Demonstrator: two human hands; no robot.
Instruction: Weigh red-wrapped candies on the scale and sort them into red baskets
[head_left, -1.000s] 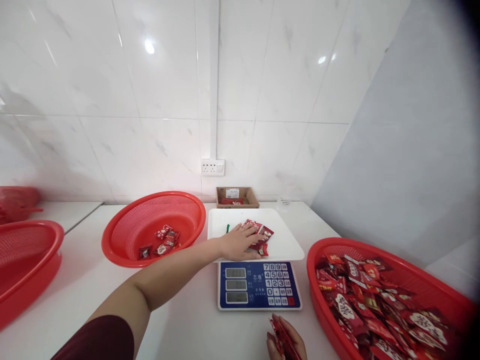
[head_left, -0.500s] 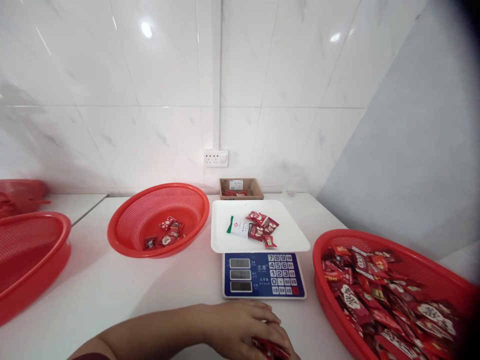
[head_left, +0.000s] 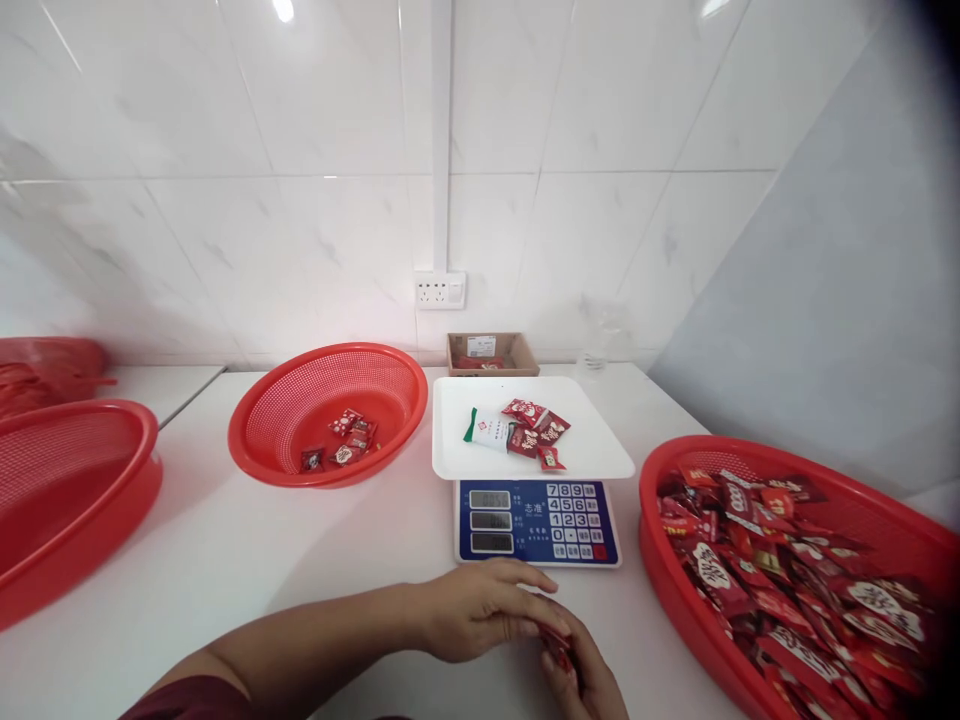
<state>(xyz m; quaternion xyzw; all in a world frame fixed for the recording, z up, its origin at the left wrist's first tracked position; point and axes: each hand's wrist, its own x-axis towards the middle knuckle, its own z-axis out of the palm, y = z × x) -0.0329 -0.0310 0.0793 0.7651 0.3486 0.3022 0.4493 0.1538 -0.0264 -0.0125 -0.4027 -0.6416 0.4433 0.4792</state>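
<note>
- Packet [head_left: 556,645], red and glossy, sat in my right grip [head_left: 591,672], near the scale [head_left: 538,525], above the tabletop [head_left: 337,560]. Fingers wrapped it snugly; I couldn't tell if it was one or several.
- Left grip [head_left: 487,612] half-curled, fingertips at the right grip; couldn't tell whether they pinched anything.
- Handling, my guess: light, soft, slippery film, contents perhaps breakable. Best hold: gentle pinch across the middle.
- Tray [head_left: 600,450]: one white-and-green packet [head_left: 491,430], four red packets [head_left: 553,428].
- Three baskets: left basket [head_left: 142,510]; middle basket [head_left: 259,410], about four packets; right basket [head_left: 652,540], a heap [head_left: 795,600] past counting.
- One scale, one cardboard box [head_left: 530,362].
</note>
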